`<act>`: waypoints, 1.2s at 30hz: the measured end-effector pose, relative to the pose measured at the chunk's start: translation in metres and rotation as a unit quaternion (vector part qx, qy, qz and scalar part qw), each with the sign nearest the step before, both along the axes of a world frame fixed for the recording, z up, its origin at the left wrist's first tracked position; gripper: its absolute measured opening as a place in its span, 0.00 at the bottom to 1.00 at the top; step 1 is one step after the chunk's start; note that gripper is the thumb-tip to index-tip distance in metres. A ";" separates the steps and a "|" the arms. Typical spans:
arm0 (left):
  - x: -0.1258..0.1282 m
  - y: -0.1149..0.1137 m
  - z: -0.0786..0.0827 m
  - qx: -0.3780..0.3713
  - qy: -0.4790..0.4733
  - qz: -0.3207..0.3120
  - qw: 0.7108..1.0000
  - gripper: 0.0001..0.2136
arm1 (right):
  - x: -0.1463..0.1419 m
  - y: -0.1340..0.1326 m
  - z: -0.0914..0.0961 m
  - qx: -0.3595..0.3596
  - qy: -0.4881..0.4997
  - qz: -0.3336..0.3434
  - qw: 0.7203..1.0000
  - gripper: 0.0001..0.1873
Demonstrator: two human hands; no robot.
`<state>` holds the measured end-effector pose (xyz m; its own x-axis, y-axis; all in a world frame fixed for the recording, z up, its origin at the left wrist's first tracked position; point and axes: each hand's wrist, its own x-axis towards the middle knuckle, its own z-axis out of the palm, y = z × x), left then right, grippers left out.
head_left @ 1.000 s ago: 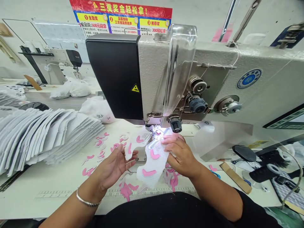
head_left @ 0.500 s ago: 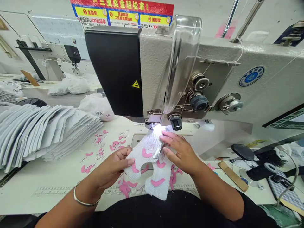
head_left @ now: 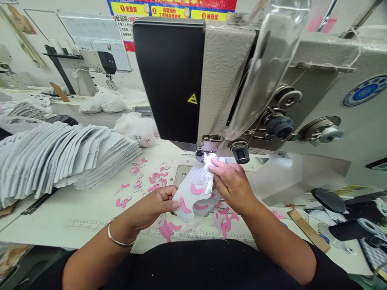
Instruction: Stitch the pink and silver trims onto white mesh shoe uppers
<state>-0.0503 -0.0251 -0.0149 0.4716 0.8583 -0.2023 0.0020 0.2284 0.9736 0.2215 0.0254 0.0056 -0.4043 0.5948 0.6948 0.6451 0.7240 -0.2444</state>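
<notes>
While the left hand and the right hand hold it between them, a white mesh piece with curved pink patches sits over the metal needle plate, just in front of the lit presser foot of a beige industrial sewing machine. The left fingers curl narrowly around the mesh's lower-left edge, pinching it against the thumb. The right fingers spread across its upper side, their tips close to the foot. A silver bangle circles the left wrist.

Pink cut scraps lie across the desk on both sides of the hands, and a printed ruler scale runs along its near edge. To the left sits a tall, fanned stack of pale grey cut pieces, with a white plastic bag behind it. On the right lie a black oval pad and a cardboard strip. Farther back, a second sewing machine stands below a whiteboard on the wall, and a red, yellow and blue poster hangs above the nearer machine.
</notes>
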 end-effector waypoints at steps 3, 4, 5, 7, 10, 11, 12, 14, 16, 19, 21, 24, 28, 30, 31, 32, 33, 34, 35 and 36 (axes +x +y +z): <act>-0.028 0.008 0.009 0.098 0.243 0.019 0.965 0.08 | 0.001 0.000 -0.009 0.031 0.009 0.009 0.999 0.18; -0.041 0.011 0.012 0.135 0.347 0.088 0.924 0.08 | 0.001 -0.001 -0.011 0.040 0.013 0.011 0.999 0.19; -0.055 0.013 0.015 0.158 0.435 0.176 0.869 0.08 | 0.001 -0.001 -0.013 0.046 0.017 0.013 0.999 0.20; -0.081 0.014 0.020 0.149 0.531 0.325 0.768 0.08 | 0.002 -0.002 -0.015 0.050 0.022 0.016 0.998 0.21; -0.109 0.009 0.018 0.098 0.568 0.356 0.735 0.10 | 0.002 -0.002 -0.016 0.054 0.027 0.022 0.998 0.22; -0.113 0.007 0.015 0.087 0.574 0.339 0.741 0.09 | 0.002 -0.002 -0.017 0.058 0.030 0.023 0.998 0.22; -0.115 0.006 0.011 0.080 0.578 0.321 0.746 0.08 | 0.002 -0.002 -0.017 0.062 0.034 0.022 0.997 0.22; -0.115 0.005 0.002 0.074 0.580 0.294 0.756 0.06 | 0.002 0.000 -0.018 0.070 0.036 0.022 0.997 0.21; -0.115 0.006 -0.007 0.072 0.582 0.283 0.759 0.05 | 0.003 0.001 -0.019 0.078 0.034 0.027 0.996 0.22; -0.117 0.011 -0.015 0.077 0.593 0.276 0.752 0.05 | 0.004 0.001 -0.020 0.075 0.029 0.031 0.996 0.22; -0.121 0.015 -0.017 0.080 0.601 0.270 0.748 0.05 | 0.004 0.000 -0.020 0.068 0.032 0.030 0.997 0.22; -0.125 0.020 -0.022 0.082 0.611 0.258 0.744 0.06 | 0.003 -0.001 -0.019 0.066 0.036 0.031 0.997 0.21; -0.125 0.028 -0.031 0.086 0.621 0.240 0.741 0.08 | 0.002 0.001 -0.022 0.066 0.037 0.031 0.997 0.22; -0.124 0.032 -0.035 0.087 0.628 0.240 0.736 0.09 | 0.002 0.002 -0.023 0.070 0.039 0.033 0.996 0.22; -0.123 0.033 -0.036 0.088 0.631 0.241 0.732 0.10 | 0.002 0.002 -0.023 0.072 0.040 0.035 0.996 0.21; -0.123 0.035 -0.036 0.091 0.634 0.241 0.729 0.10 | 0.002 0.002 -0.023 0.073 0.040 0.036 0.996 0.21; -0.122 0.036 -0.036 0.093 0.636 0.240 0.727 0.09 | 0.002 0.002 -0.022 0.072 0.042 0.035 0.996 0.21; -0.122 0.037 -0.035 0.097 0.637 0.239 0.726 0.09 | 0.001 0.002 -0.021 0.068 0.041 0.032 0.996 0.20; -0.122 0.037 -0.034 0.100 0.638 0.237 0.726 0.09 | 0.001 0.001 -0.020 0.066 0.042 0.027 0.997 0.20; -0.121 0.037 -0.032 0.102 0.638 0.237 0.726 0.09 | 0.000 0.000 -0.019 0.065 0.041 0.022 0.997 0.19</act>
